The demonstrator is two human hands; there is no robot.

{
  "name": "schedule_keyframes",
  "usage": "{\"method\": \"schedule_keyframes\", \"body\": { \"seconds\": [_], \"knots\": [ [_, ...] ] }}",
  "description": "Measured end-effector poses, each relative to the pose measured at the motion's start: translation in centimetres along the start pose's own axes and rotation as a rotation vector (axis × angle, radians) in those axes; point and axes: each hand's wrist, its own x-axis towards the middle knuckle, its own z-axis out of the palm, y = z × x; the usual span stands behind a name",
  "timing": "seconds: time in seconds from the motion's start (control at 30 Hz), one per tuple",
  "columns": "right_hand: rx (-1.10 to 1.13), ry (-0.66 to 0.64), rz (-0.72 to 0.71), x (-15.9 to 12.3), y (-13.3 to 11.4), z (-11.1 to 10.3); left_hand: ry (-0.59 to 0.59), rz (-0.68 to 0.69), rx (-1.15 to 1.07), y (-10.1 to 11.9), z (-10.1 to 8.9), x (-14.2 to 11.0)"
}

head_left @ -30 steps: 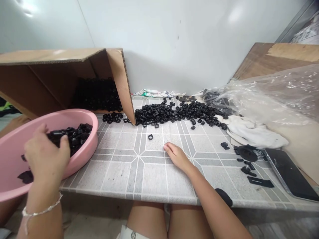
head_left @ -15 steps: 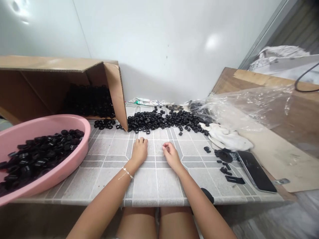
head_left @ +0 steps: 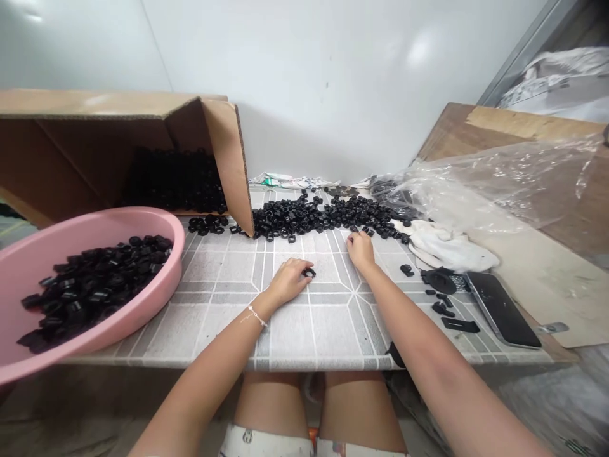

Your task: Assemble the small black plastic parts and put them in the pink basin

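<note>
My left hand (head_left: 289,280) rests low over the middle of the table, its thumb and fingers closed on a small black plastic ring (head_left: 309,272). Farther forward and to the right, my right hand (head_left: 360,250) is at the near edge of a long pile of black ring-shaped parts (head_left: 295,218). Its fingers are curled together, and whatever they hold, if anything, is hidden from me. A bracelet hangs on my left wrist.
A pink basin (head_left: 177,251) of black parts stands at left, before a tipped cardboard box (head_left: 233,155) holding more. At right lie a white cloth (head_left: 442,249), a phone (head_left: 503,311), loose black pieces (head_left: 443,308) and clear plastic film (head_left: 476,197).
My right hand has moved forward and right to the pile's edge. The left hand has turned and shifted right, and a black ring now shows in its fingers. The view has shifted slightly.
</note>
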Motion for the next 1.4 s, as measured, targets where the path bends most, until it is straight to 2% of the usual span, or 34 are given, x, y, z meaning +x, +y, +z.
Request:
{"method": "schedule_keyframes", "body": {
  "seconds": [0.1, 0.17, 0.23, 0.3, 0.37, 0.53, 0.67, 0.9, 1.17, 1.3, 1.4],
  "knots": [
    [0.369, -0.076, -0.047, -3.5, -3.0, 0.9, 0.024, -0.036, -0.045, -0.2, -0.1, 0.1],
    [0.579, -0.216, -0.09, -6.4, -5.0, 1.2, 0.039, -0.039, -0.076, -0.3, 0.0, 0.0],
    [0.639, -0.256, -0.123, -8.6, -6.2, 1.3, 0.052, -0.038, -0.095, -0.4, 0.1, -0.1],
    [0.598, -0.231, -0.13, -9.8, -6.5, 1.3, 0.058, -0.038, -0.11, -0.5, 0.2, -0.1],
    [0.557, -0.25, -0.114, -9.9, -6.2, 1.3, 0.057, -0.045, -0.118, -0.6, 0.3, -0.2],
    [0.581, -0.397, -0.094, -9.3, -5.3, 2.0, 0.067, -0.076, -0.114, -0.8, 0.2, -0.1],
    [0.571, -0.404, -0.106, -9.3, -5.2, 2.3, 0.066, -0.083, -0.07, -0.8, 0.2, 0.0],
    [0.565, -0.337, -0.235, -9.4, -4.9, 2.2, 0.047, -0.043, -0.005, -0.6, 0.3, 0.0],
    [0.606, -0.367, -0.064, -9.0, -4.3, 1.9, 0.03, -0.063, 0.002, -0.1, 0.0, -0.1],
    [0.594, -0.413, -0.169, -9.3, -4.7, 1.7, 0.042, -0.055, 0.009, -0.3, 0.1, -0.1],
    [0.527, -0.394, -0.244, -9.5, -4.9, 1.6, 0.056, -0.038, 0.022, -0.5, 0.4, -0.1]
  ]
}}
